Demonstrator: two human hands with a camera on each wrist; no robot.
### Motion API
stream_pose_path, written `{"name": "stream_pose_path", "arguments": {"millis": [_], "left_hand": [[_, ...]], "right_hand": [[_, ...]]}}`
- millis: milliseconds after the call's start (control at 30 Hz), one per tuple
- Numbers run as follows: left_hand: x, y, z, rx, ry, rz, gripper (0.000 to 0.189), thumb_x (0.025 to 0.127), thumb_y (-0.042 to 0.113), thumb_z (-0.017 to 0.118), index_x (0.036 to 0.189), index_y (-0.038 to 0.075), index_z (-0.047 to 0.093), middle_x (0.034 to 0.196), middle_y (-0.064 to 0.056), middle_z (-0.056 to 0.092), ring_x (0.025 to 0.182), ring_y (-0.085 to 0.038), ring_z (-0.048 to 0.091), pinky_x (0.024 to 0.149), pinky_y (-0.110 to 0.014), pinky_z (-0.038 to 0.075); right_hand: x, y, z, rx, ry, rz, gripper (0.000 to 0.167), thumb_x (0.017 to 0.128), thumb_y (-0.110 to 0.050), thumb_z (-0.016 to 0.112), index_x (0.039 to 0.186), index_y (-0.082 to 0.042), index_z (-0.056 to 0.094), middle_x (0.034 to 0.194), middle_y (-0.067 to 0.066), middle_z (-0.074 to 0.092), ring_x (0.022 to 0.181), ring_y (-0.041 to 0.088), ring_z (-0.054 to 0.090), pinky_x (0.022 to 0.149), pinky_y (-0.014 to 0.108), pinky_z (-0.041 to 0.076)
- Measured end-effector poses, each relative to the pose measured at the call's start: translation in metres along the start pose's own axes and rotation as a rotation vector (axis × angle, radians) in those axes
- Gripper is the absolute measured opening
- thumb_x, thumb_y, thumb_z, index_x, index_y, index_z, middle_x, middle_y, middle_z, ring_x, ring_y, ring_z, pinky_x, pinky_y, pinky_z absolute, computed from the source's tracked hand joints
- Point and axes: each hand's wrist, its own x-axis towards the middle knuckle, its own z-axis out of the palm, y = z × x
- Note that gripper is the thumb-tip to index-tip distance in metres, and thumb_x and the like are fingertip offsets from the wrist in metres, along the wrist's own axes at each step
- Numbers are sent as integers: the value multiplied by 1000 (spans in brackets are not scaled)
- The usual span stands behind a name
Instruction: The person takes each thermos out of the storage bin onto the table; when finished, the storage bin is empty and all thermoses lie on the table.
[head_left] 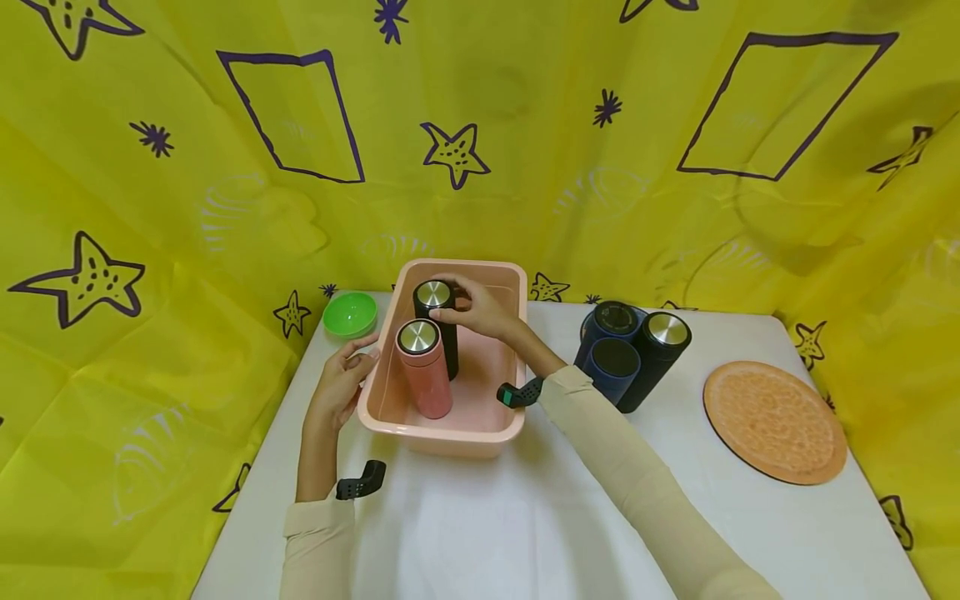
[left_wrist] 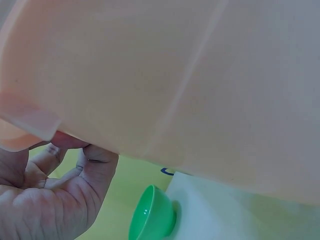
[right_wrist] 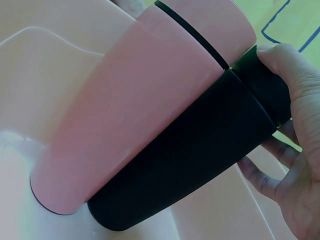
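Note:
A pink rectangular basin [head_left: 450, 435] sits on the white table, with two flasks upright inside it. My right hand [head_left: 483, 313] grips the black flask [right_wrist: 185, 155] around its lid, thumb on one side and fingers on the other. Just in front of it, the pink flask [head_left: 429, 385] stands against the black one; its silver-topped lid faces up. At the basin's left side, my left hand [head_left: 341, 385] holds the rim between thumb and fingers. The left wrist view is mostly filled by the basin's outer wall [left_wrist: 150, 90].
Left of the basin is a green bowl [head_left: 350, 317]. To the right, beneath my right forearm's far side, stand a tall black flask [head_left: 654, 367], a blue flask [head_left: 612, 368] and another dark flask [head_left: 611, 321]. A round orange-brown board [head_left: 775, 422] lies farther right. Yellow patterned sheeting [head_left: 525, 225] surrounds the table.

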Motion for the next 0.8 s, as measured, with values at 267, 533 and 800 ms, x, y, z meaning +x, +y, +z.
{"name": "stream_pose_path", "arguments": {"millis": [267, 533, 800], "left_hand": [[0, 1, 1, -12, -4, -10, 46, 101, 15, 53, 144, 5, 41, 90, 3, 61, 86, -9, 64, 76, -26, 58], [0, 1, 0, -18, -1, -12, 46, 101, 14, 53, 144, 5, 41, 90, 3, 62, 85, -9, 64, 76, -26, 58], [1, 0, 0, -26, -6, -1, 46, 101, 14, 53, 144, 4, 41, 90, 4, 63, 85, -9, 65, 75, -26, 57]], "right_hand": [[-3, -3, -5, 4, 45, 52, 57, 86, -9, 73, 135, -4, 44, 129, 17, 56, 127, 29, 52, 107, 45, 44], [0, -2, -2, -6, 54, 54, 59, 84, -11, 76, 134, -4, 46, 128, 16, 56, 126, 29, 52, 104, 45, 47], [2, -2, -1, -31, 52, 58, 60, 84, -13, 77, 135, -3, 48, 127, 16, 57, 121, 29, 54, 99, 41, 50]]}}
